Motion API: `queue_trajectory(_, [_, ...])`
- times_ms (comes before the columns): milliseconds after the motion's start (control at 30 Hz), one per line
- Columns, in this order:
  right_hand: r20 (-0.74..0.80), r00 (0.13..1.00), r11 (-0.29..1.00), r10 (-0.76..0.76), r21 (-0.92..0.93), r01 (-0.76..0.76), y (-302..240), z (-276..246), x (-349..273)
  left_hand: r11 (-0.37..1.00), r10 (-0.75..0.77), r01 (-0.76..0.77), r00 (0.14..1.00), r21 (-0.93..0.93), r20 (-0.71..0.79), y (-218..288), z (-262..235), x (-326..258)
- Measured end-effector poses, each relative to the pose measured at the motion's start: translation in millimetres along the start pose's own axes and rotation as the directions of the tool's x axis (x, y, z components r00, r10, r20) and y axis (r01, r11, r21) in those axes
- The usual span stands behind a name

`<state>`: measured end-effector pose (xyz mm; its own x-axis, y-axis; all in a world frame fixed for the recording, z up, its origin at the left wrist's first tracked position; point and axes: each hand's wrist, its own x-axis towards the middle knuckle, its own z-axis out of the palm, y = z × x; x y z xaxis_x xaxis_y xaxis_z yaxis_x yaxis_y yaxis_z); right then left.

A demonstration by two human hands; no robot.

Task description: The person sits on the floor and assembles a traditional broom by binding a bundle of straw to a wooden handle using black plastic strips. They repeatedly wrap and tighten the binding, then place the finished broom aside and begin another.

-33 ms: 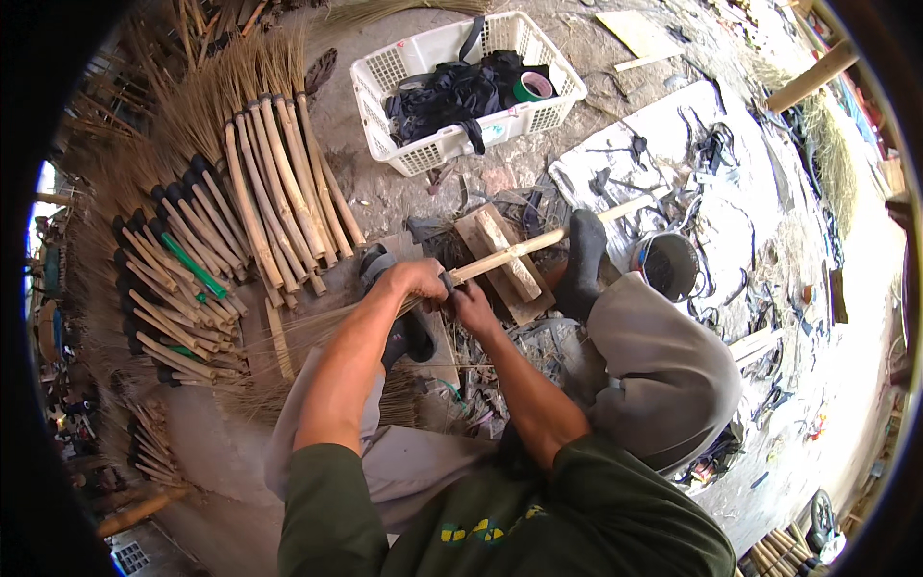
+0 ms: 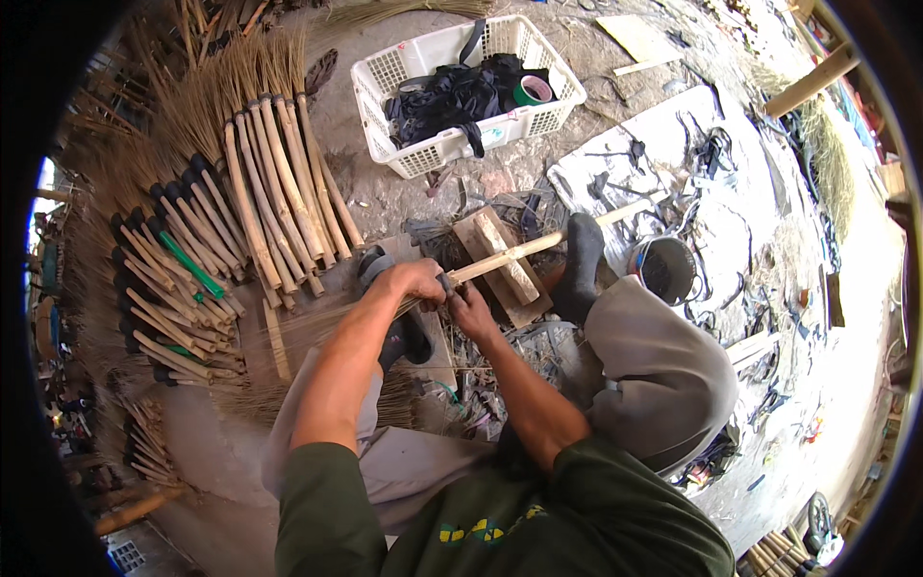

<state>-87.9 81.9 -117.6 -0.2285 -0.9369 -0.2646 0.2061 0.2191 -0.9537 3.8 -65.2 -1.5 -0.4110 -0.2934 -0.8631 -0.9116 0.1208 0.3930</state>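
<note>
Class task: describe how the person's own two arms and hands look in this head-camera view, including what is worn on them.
Both forearms are bare from about the elbow down. The upper arms are covered by the pushed-up sleeves of a dark green top with a small yellow print on the chest. The left hand and right hand are bare: no gloves. No rings, watch or wristbands can be made out.

Both bare forearms reach forward from green sleeves and meet at the middle. The left hand [image 2: 415, 281] is curled shut, knuckles up. The right hand [image 2: 471, 310] sits just beside it, fingers bent, apparently in a closed grip, though partly hidden.
</note>
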Motion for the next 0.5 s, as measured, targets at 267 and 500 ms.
queue_trajectory(267, [-0.055, 0.986, 0.944, 0.159, -0.283, -0.168, -36.2, -4.0, -3.8, 0.977, -0.02, 0.102, 0.916, 0.185, -0.4, -3.0, 23.4, -8.6])
queue_trajectory(500, [-0.051, 0.999, 0.96, 0.017, -0.277, -0.03, -34.1, -1.2, 0.2, 0.937, 0.143, 0.156, 0.648, 0.314, -0.748, 4.3, 49.8, -9.8])
